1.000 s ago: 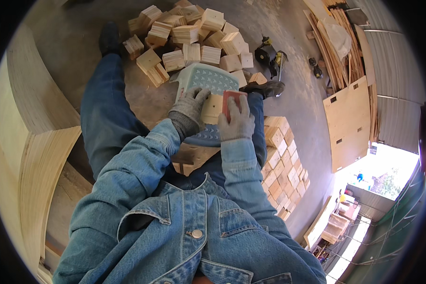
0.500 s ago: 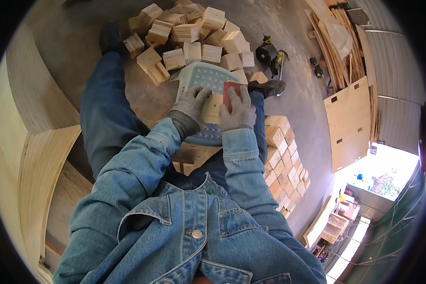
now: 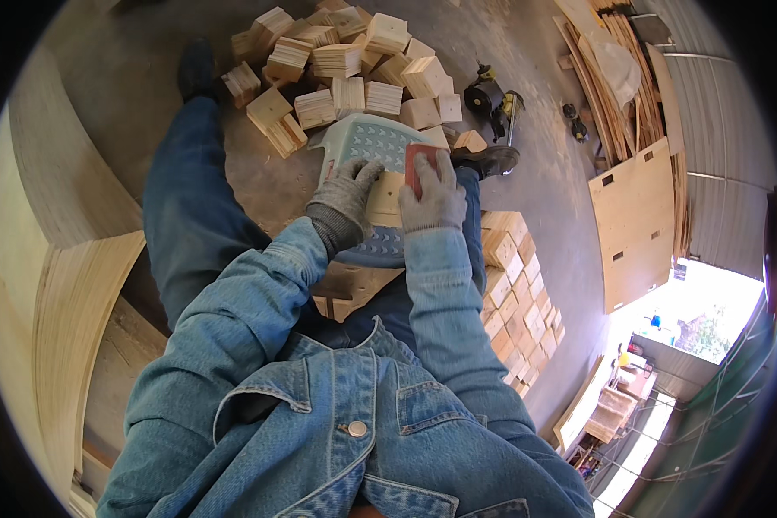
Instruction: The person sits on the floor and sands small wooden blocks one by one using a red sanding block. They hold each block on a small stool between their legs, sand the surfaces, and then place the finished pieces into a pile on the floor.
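A pale wooden block rests on a light blue plastic stool between my knees. My left hand, in a grey glove, grips the block from its left side. At the block's right end is my right hand, also gloved, with its fingers bent over a flat red sanding pad. The pad stands against or right beside that end; the exact contact is hidden by my fingers.
Beyond the stool lies a loose heap of wooden blocks. A neat stack of blocks stands by my right leg. Yellow-black power tools lie past my right shoe. Curved plywood rises at left; boards lean at right.
My right hand and the red pad have shifted slightly along the block's end, and the pad's tilt differs a little. My left hand and the block stay in place.
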Tool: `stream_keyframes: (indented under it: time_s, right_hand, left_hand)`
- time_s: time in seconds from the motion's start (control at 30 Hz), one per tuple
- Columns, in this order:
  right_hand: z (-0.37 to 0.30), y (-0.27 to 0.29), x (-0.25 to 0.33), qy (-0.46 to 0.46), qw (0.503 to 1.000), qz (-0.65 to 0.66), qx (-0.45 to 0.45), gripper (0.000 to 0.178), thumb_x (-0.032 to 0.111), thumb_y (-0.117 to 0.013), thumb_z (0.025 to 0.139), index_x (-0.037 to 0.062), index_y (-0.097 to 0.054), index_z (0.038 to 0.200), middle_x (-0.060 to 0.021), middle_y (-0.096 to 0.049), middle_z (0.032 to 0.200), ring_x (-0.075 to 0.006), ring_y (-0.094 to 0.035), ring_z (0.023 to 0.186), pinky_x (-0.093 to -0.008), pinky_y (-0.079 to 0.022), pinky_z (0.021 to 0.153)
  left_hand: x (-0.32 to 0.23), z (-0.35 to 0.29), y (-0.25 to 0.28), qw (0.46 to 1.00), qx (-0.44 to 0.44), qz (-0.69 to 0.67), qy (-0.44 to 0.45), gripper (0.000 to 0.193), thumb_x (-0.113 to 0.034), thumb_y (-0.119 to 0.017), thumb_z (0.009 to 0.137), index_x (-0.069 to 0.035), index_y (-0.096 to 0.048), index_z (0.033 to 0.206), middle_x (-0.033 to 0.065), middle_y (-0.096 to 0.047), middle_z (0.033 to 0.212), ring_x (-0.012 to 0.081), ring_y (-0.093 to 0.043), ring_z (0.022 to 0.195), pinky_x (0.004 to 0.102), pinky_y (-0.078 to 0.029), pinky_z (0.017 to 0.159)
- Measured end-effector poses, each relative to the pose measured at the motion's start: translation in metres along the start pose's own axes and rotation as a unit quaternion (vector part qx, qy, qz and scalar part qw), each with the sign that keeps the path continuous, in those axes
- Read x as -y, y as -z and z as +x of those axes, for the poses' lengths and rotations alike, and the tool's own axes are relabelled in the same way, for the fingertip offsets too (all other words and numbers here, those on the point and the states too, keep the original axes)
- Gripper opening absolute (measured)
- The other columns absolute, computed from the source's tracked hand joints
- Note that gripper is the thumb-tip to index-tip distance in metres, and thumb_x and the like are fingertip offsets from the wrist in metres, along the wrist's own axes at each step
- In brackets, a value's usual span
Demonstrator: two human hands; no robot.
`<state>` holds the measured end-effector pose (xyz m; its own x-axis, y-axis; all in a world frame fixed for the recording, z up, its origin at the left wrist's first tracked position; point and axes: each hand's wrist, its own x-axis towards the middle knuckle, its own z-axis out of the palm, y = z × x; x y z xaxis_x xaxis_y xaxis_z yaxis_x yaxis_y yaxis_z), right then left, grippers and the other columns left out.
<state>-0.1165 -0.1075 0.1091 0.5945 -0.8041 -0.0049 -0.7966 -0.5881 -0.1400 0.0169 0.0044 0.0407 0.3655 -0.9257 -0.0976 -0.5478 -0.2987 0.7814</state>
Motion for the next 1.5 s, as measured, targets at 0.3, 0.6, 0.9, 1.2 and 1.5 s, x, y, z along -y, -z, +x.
stream_keyframes:
  time_s: [0.3, 0.6, 0.9, 1.2, 1.5]
  right_hand:
    - [-0.071, -0.010, -0.023, 0.056, 0.998, 0.007, -0.026, 0.061, 0.031, -0.075, 0.083, 0.0230, -0.067, 0.143, -0.0163, -0.045, 0.163, -0.0461, -0.059, 0.125, -0.0569, -0.048, 0.107]
    - [0.000, 0.003, 0.000, 0.052, 0.998, -0.043, 0.006, 0.064, 0.032, -0.073, 0.086, 0.0291, -0.062, 0.149, -0.0107, -0.042, 0.166, -0.0446, -0.056, 0.127, -0.0554, -0.048, 0.107]
    - [-0.006, 0.012, -0.007, 0.078, 0.995, 0.045, -0.035, 0.063, 0.032, -0.076, 0.085, 0.0280, -0.065, 0.147, -0.0138, -0.046, 0.163, -0.0446, -0.056, 0.130, -0.0562, -0.046, 0.111]
    - [0.015, -0.006, -0.014, -0.021, 1.000, 0.010, -0.021, 0.062, 0.032, -0.079, 0.084, 0.0279, -0.066, 0.144, -0.0093, -0.045, 0.164, -0.0432, -0.056, 0.128, -0.0524, -0.047, 0.111]
    - [-0.004, -0.018, -0.010, 0.038, 0.998, 0.042, -0.015, 0.065, 0.032, -0.079, 0.084, 0.0296, -0.064, 0.147, -0.0075, -0.045, 0.165, -0.0429, -0.058, 0.127, -0.0507, -0.049, 0.111]
  left_hand:
    - [-0.007, 0.000, 0.009, 0.999, 0.031, -0.001, 0.019, 0.102, -0.020, -0.092, 0.061, -0.014, -0.046, 0.151, 0.0200, -0.047, 0.151, 0.0417, -0.052, 0.138, 0.0441, -0.048, 0.117]
    - [0.005, -0.001, -0.001, 1.000, -0.017, -0.013, -0.018, 0.102, -0.020, -0.093, 0.060, -0.013, -0.047, 0.151, 0.0203, -0.047, 0.150, 0.0419, -0.053, 0.136, 0.0432, -0.049, 0.116]
    - [0.011, -0.002, -0.006, 0.999, -0.018, -0.045, -0.019, 0.099, -0.015, -0.088, 0.064, -0.015, -0.047, 0.153, 0.0179, -0.048, 0.150, 0.0390, -0.050, 0.140, 0.0430, -0.044, 0.119]
    - [0.004, -0.002, 0.003, 0.999, 0.012, -0.032, 0.002, 0.099, -0.016, -0.089, 0.064, -0.016, -0.046, 0.153, 0.0173, -0.045, 0.155, 0.0393, -0.051, 0.140, 0.0437, -0.045, 0.120]
    - [-0.002, 0.000, 0.005, 1.000, 0.018, -0.023, 0.006, 0.104, -0.018, -0.091, 0.063, -0.017, -0.043, 0.155, 0.0153, -0.045, 0.156, 0.0378, -0.048, 0.142, 0.0431, -0.044, 0.121]
